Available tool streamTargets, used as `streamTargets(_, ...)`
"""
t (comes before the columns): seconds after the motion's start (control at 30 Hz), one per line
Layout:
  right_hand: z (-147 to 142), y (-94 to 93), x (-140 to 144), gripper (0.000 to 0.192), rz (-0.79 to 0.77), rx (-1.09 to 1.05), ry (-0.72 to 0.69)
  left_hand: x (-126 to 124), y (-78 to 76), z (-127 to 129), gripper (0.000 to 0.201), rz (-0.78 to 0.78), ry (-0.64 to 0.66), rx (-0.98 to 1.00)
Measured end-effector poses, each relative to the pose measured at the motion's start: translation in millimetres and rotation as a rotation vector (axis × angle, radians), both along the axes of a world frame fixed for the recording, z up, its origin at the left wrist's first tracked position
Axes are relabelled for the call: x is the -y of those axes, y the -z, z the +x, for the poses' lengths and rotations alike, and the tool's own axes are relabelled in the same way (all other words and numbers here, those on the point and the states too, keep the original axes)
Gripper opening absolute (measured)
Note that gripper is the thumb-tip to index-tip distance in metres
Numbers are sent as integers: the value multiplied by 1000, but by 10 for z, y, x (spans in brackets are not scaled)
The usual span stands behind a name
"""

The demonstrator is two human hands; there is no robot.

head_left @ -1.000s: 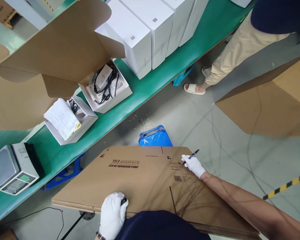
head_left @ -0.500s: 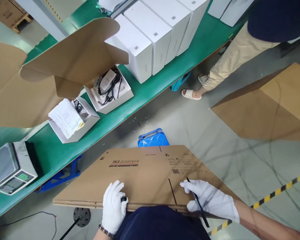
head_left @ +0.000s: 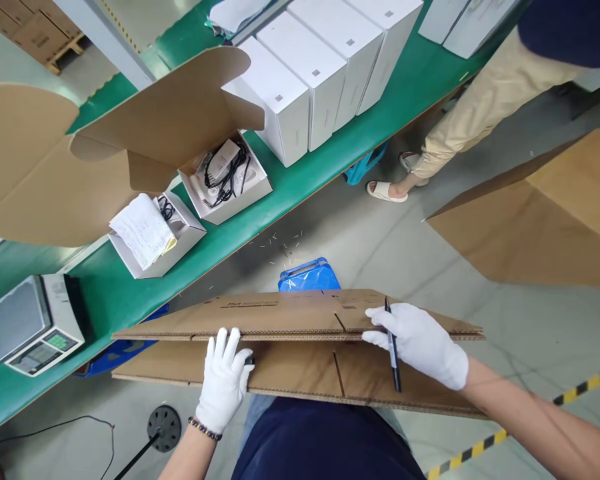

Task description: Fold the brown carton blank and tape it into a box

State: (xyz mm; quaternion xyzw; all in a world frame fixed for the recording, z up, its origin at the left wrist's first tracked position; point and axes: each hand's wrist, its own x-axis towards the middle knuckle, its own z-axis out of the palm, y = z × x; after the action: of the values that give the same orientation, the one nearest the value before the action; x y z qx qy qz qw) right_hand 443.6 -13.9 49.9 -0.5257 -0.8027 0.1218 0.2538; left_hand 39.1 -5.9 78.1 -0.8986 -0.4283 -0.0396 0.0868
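Note:
A flattened brown carton (head_left: pixel 290 317) printed with black text lies in front of me, its near edge lifted off a second flat cardboard sheet (head_left: pixel 300 373) below. My left hand (head_left: pixel 223 380), in a white glove, grips the near edge of the upper carton. My right hand (head_left: pixel 420 343), also gloved, holds a black pen (head_left: pixel 392 347) and presses on the carton's right part, fingers hooked on its edge.
A green bench (head_left: pixel 310 167) runs diagonally, carrying white boxes (head_left: pixel 300 87), two opened white boxes with cables (head_left: pixel 227 177), a big opened brown carton (head_left: pixel 105 153) and a scale (head_left: pixel 30 323). A blue stool (head_left: pixel 307 275) stands beyond the carton. Another person's leg (head_left: pixel 460 113) stands at the right, near a brown carton (head_left: pixel 545 213).
My right hand drew back from the far printed area to the near right edge with the pen. Both hands have tilted the top carton up off the sheet beneath.

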Motion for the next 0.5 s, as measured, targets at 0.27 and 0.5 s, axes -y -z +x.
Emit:
streamTargets(0.27, -265, -318, 406, 35, -249, -559, -279, -168, -19, 130, 15, -45, -67, 90)
streamTargets(0.5, -239, 489, 931, 75, -958, -917, 288, -121, 103, 272, 11, 79, -143, 96)
